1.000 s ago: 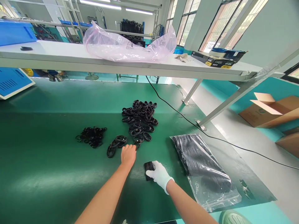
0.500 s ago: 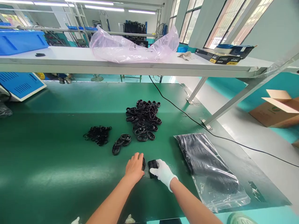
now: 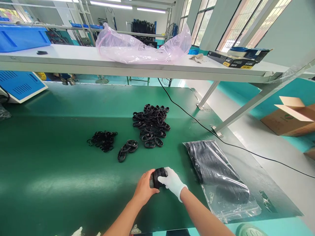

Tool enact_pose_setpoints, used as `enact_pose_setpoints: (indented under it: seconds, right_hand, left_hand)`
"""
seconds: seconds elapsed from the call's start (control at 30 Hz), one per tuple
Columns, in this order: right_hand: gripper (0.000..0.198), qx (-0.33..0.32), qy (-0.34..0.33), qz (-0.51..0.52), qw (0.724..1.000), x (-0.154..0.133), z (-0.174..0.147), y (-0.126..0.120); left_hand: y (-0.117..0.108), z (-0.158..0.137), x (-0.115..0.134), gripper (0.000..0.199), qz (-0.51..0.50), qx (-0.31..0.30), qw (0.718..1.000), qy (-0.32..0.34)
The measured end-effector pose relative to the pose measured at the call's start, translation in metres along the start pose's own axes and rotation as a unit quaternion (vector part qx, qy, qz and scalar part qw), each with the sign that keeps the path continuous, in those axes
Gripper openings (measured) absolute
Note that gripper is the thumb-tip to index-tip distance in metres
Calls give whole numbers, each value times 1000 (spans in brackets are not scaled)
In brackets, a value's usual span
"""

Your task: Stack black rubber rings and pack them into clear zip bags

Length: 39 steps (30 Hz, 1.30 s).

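Your left hand (image 3: 143,189) and right hand (image 3: 173,184) grip the black ring stack (image 3: 159,177) left of the plastic bag (image 3: 221,201), likely light, slippery: squeeze both ends

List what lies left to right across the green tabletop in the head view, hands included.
Blue slotted case, heap of thin black loops, cluster of glossy black oval rings, bare left hand, ridged black stack, white-gloved right hand, clear plastic bag of black pieces.

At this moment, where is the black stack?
In the head view, the black stack is below centre, held between the bare left hand and gloved right hand, left of the clear bag.
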State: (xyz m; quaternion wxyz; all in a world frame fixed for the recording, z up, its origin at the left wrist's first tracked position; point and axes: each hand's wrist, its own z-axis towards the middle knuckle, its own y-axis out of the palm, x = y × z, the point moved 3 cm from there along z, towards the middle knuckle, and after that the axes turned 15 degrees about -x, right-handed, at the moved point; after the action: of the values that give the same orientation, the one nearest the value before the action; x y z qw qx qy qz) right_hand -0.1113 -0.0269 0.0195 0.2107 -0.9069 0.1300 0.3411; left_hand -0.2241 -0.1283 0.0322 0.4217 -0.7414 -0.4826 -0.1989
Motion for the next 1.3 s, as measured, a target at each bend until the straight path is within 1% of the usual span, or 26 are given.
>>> enact_pose_setpoints:
  seconds: [0.2, 0.4, 0.63, 0.7, 0.8, 0.87, 0.9, 0.93, 0.97, 1.0, 1.03, 1.07, 1.1, 1.13, 1.17, 1.2, 1.27, 1.3]
  right_hand:
    - [31, 6, -8, 2, 1000, -1, 5, -8]
    - [33, 9, -10, 4, 1000, 0, 9, -9]
    - [31, 15, -9, -6, 1000, -3, 7, -7]
    - [35, 30, -4, -13, 999, -4, 8, -4]
    - [49, 72, 24, -40, 996, -4, 10, 3]
    - [52, 85, 45, -56, 994, -4, 12, 6]
    - [52, 86, 51, -59, 993, -4, 12, 6]
    - [51, 85, 55, -60, 993, -5, 13, 7]
    - [50, 83, 58, -60, 993, -6, 13, 6]
    - [49, 82, 60, -62, 993, -6, 12, 6]
    - [49, 81, 61, -63, 993, -7, 11, 6]
    - [47, 80, 62, -65, 993, -7, 11, 5]
    - [46, 78, 62, -66, 993, -8, 10, 5]
    - [45, 75, 61, -65, 993, -8, 9, 5]
    - [44, 73, 59, -63, 994, -7, 9, 5]
    - [44, 70, 54, -58, 994, -7, 9, 6]
    - [42, 65, 48, -46, 996, -5, 9, 7]
    - [41, 64, 45, -42, 996, -4, 10, 7]
  left_hand:
    - [-3, 10, 5, 74, -22, 3, 1000, 10]
    - [-4, 15, 1, 73, -48, 5, 999, 1]
    - [-4, 17, 1, 74, -27, -5, 1000, 10]
    - [-1, 19, 0, 74, -17, -3, 1000, 16]
    - [4, 19, 1, 77, -6, 11, 999, 39]
    - [0, 18, 4, 78, 2, 3, 998, 56]
    - [-7, 18, 5, 75, 6, -2, 998, 62]
    - [-19, 18, 6, 69, 10, 3, 998, 66]
    - [-36, 18, 7, 59, 15, 23, 998, 65]
    - [-56, 18, 7, 45, 24, 59, 996, 57]
    - [-80, 18, 5, 33, 42, 122, 991, 38]
    - [-105, 18, 2, 28, 69, 192, 979, 4]
    - [-127, 19, 0, 27, 104, 237, 966, -27]
    - [-146, 21, -2, 27, 148, 259, 953, -56]
    - [-160, 23, -3, 28, 204, 252, 943, -75]
    - [-170, 27, -4, 29, 255, 232, 935, -86]
    - [-179, 33, -3, 27, 329, 177, 923, -91]
    - [-180, 36, -2, 24, 346, 157, 920, -90]
